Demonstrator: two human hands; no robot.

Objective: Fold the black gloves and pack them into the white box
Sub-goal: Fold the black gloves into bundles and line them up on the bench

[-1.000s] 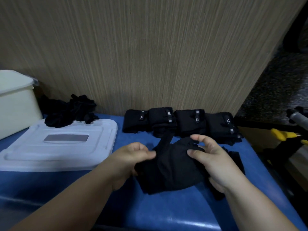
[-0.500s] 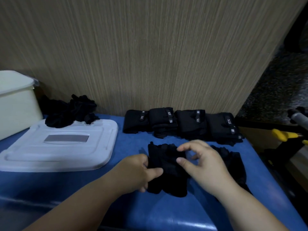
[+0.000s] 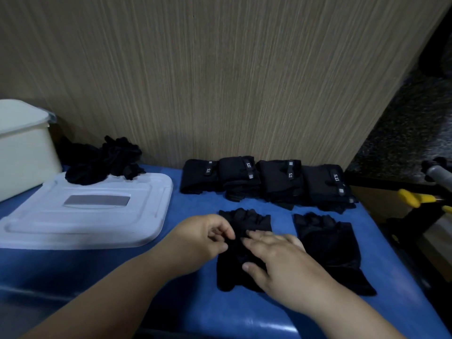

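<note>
Left hand [image 3: 205,237] pinching glove [image 3: 247,220] edge; right hand [image 3: 276,260] pressing flat on it, fingers straight; second glove [image 3: 327,243] lying just right.

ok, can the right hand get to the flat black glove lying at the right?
Likely yes: right hand presses the near black glove, and the flat black glove lies just beside it, uncovered.

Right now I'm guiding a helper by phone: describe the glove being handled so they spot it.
On the blue table, before the row of folded gloves, two flat gloves lie. It is the left glove, the only one with left hand pinching and right hand pressing it.
</note>
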